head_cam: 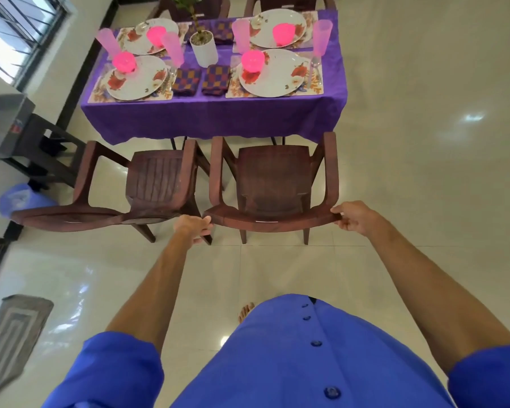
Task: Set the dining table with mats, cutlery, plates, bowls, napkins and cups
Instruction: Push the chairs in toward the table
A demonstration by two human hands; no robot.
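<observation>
The dining table (212, 119) wears a purple cloth and holds several floral mats, white flowered plates (273, 72), pink bowls (252, 60), pale pink cups (321, 36), checked napkins (186, 82) and cutlery. A brown plastic chair (273, 178) stands in front of it, its back toward me. My left hand (193, 228) grips the left end of that chair's backrest. My right hand (354, 217) grips the right end.
A second brown chair (156, 184) stands just left of the held one, almost touching it. A white plant pot (203, 48) sits mid-table. A dark stand with a grey box (6, 125) is at the left wall, a blue bag (21, 198) below it, a grey rug (12, 334) lower left.
</observation>
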